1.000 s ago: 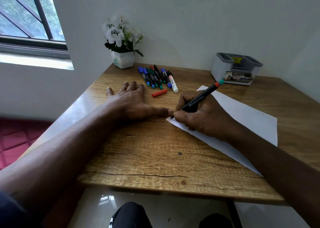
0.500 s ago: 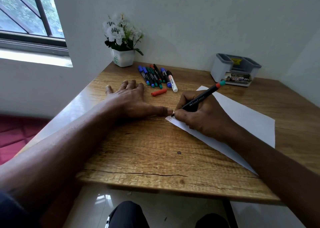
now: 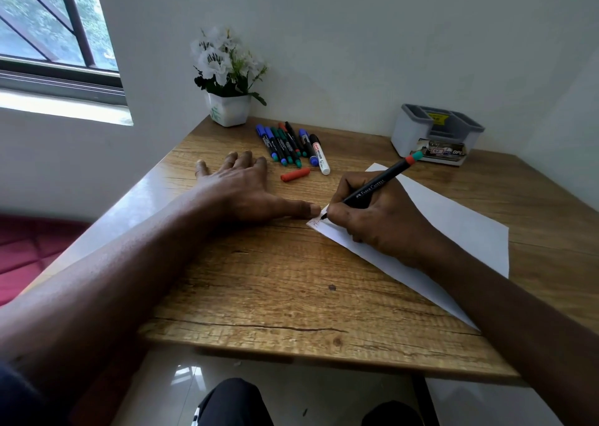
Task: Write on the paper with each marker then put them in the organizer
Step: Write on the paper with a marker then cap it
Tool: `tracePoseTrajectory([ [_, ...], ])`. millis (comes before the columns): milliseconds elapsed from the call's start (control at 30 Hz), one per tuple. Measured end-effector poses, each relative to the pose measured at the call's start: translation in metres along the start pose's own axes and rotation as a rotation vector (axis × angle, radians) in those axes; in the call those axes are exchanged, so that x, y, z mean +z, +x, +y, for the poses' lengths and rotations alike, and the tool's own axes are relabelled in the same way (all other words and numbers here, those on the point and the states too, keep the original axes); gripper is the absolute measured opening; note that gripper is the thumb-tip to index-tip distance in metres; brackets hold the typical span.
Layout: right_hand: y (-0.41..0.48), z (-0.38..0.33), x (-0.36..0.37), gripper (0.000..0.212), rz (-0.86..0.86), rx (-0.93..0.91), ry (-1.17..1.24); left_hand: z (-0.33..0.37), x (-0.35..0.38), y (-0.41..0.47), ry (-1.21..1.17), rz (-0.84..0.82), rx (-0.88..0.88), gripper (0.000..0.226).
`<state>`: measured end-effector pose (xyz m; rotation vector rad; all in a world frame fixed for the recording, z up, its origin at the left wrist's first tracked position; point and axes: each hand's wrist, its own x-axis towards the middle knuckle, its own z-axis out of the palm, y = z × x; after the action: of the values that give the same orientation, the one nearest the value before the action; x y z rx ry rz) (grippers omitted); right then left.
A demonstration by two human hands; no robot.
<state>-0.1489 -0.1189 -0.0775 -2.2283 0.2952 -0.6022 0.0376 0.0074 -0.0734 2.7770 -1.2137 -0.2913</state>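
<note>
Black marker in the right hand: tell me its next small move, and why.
Probably carry the stroke rightward along the paper: the right hand grips the black marker with its tip on the near corner, only a few red marks show there, and the left hand rests its thumb at that corner.

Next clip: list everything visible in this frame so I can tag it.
held marker: one, black with a red-and-teal end, tip on the paper's near-left corner
paper: one, white, right side of the table
loose cap: one, red, just in front of the loose markers
loose markers: roughly seven, overlapping so the count is unsure; blue, green, black, red, one white-bodied; far side of the table
organizer: one, grey, far right by the wall
flower pot: one, white with white flowers, far left corner
table: one, wood-grain
window: one, dark frame, upper left
left hand: flat on the table, thumb at the paper's corner
right hand: grips the held marker
</note>
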Motion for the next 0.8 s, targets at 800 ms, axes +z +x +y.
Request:
tracePoseTrajectory([
  [800, -0.0010, -0.0069, -0.0017, 0.012, 0.014, 0.073, -0.006, 0.0006, -0.0001, 0.0024, -0.002, -0.001, -0.008, 0.148],
])
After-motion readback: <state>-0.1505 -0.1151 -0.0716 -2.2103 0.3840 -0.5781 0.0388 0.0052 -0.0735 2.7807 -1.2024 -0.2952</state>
